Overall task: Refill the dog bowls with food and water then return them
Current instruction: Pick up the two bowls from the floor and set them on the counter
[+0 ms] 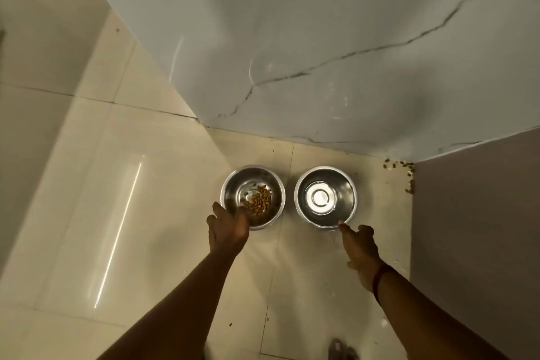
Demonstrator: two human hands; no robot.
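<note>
Two steel dog bowls stand side by side on the tiled floor near the wall. The left bowl (253,181) holds a small heap of brown kibble (259,200). The right bowl (325,177) holds clear water. My left hand (228,228) grips the near rim of the kibble bowl, thumb over the edge. My right hand (358,247) sits just in front of the water bowl, its fingers apart, one fingertip touching the near rim.
A cracked white wall (321,52) rises right behind the bowls, and a grey wall (473,228) closes the right side. Spilled kibble (407,172) lies in the corner. A sandal (340,349) shows at the bottom edge. Cream tiled floor (117,184) stretches left.
</note>
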